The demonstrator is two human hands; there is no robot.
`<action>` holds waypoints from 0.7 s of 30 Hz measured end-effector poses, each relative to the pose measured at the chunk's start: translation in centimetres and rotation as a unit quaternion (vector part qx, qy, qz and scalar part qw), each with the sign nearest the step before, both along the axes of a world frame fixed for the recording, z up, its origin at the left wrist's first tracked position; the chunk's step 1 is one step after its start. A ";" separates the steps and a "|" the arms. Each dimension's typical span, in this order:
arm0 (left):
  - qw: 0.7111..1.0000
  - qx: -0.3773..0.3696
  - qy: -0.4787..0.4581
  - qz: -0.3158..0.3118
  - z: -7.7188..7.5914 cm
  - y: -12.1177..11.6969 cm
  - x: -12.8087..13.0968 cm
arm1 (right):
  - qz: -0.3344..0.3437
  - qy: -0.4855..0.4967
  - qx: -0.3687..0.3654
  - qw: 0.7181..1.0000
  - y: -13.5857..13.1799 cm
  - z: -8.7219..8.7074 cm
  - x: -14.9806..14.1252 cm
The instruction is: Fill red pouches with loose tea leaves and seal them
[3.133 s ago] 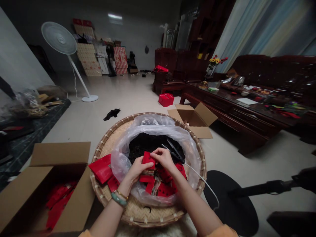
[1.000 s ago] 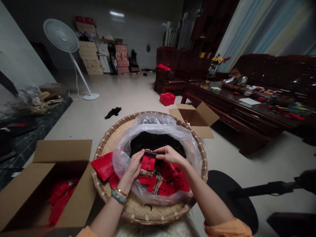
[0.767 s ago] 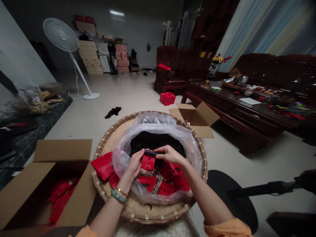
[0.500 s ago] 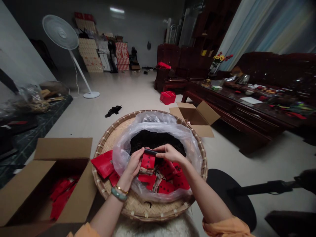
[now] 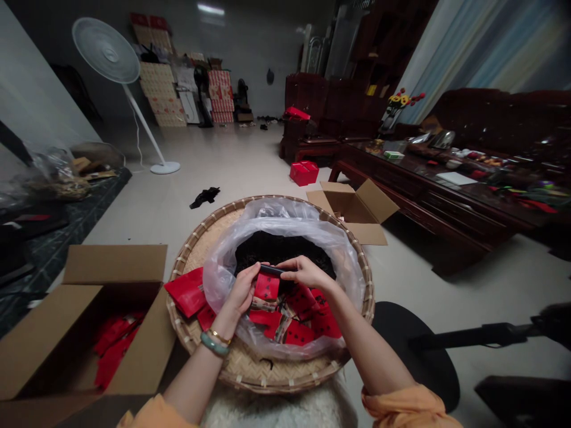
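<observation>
Over the open plastic bag point(image 5: 218, 249), my left hand point(image 5: 242, 289) is closed on a small red packet point(image 5: 266, 288) with dark printed characters. Across its top edge lies a slim black bar point(image 5: 271, 270), apparently a hand-held bag sealer. My right hand point(image 5: 306, 272) is closed on the bar's right end, while my left fingers touch its left end. Dark loose material point(image 5: 285, 241) fills the back of the bag. Several more red packets point(image 5: 300, 334) lie at its front. The bag sits on a round woven bamboo tray point(image 5: 250, 380).
Larger red pouches point(image 5: 186, 292) lie on the tray's left. An open carton point(image 5: 147, 339) with red packets stands at left, another carton point(image 5: 357, 205) behind at right. A black round stand base point(image 5: 419, 356) is at right. A white fan point(image 5: 164, 167) and dark wooden table point(image 5: 428, 196) stand farther off.
The black bar, earlier lying in the bag with a white cord, is now across the packet's top in my hands; the cord no longer shows. Over the last second my hands stay nearly still.
</observation>
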State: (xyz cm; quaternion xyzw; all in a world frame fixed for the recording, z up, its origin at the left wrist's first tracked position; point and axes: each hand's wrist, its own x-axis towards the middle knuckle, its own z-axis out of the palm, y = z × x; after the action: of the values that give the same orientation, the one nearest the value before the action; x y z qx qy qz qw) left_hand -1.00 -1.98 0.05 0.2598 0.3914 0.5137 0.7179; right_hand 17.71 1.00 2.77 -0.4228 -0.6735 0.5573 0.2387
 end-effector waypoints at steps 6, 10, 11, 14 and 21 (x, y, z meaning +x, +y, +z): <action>1.000 0.001 0.003 -0.001 0.0 0.0 0.0 | -0.002 -0.005 0.003 1.000 -0.1 0.3 0.0; 1.000 -0.001 0.001 -0.001 0.1 0.0 0.0 | 0.003 -0.008 0.005 1.000 -0.1 0.3 0.0; 1.000 -0.001 0.000 0.000 0.1 0.0 0.0 | 0.003 -0.008 0.005 1.000 -0.1 0.3 0.0; 1.000 -0.001 0.001 -0.002 0.2 0.0 0.0 | 0.001 -0.007 0.005 1.000 0.0 0.2 0.0; 1.000 0.005 -0.009 -0.005 0.4 -0.2 -0.1 | 0.008 -0.002 0.008 1.000 0.1 -0.1 0.1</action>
State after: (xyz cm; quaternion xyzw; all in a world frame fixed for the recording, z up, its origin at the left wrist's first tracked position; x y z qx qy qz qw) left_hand -1.07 -2.17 0.49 0.2605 0.3811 0.5143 0.7227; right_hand 17.79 1.07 2.69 -0.4166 -0.6815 0.5531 0.2368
